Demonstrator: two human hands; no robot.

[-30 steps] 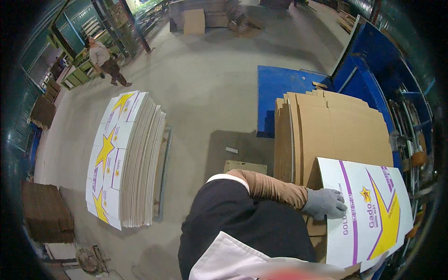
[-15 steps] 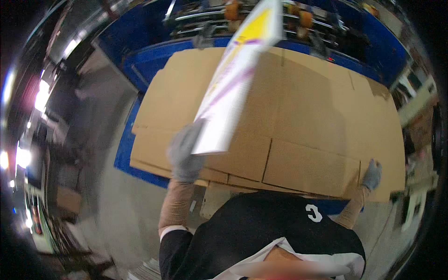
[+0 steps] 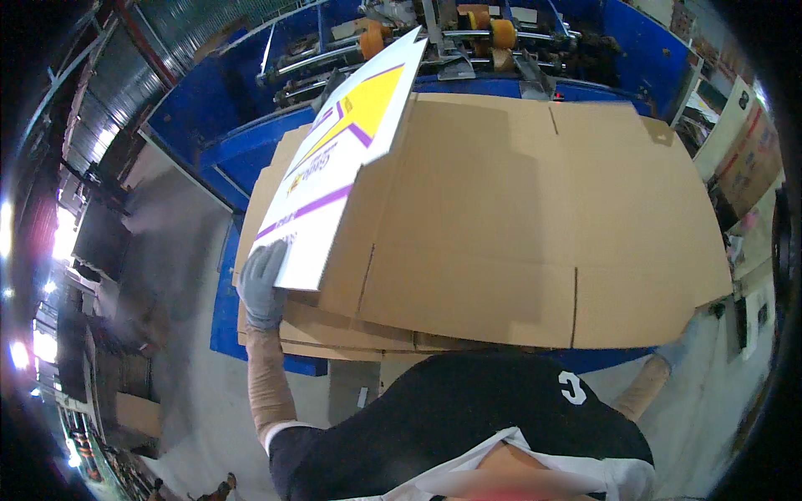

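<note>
A large brown cardboard sheet [image 3: 493, 217] lies over other sheets. Its left panel [image 3: 322, 196] stands folded up, showing a white outer face printed in yellow and purple. At the near end of that panel, my left hand [image 3: 264, 284], in a grey glove, is closed on its edge; some of the fingers go out of sight behind the board. My right hand [image 3: 677, 349], gloved too, is at the sheet's near right corner. It is blurred and partly covered by the board's edge, so its grip does not show.
Beneath the sheets is a blue machine bed [image 3: 225, 305]. Across the far side run metal shafts with orange rollers [image 3: 504, 33]. More brown cardboard sheets [image 3: 334, 330] stick out under the near edge. A carton [image 3: 138, 415] is on the floor at left.
The white-printed panel has moved left with my left hand and tilted further that way. The sheet's creases have shifted right. My right hand has dropped toward me, off the sheet's top face.
</note>
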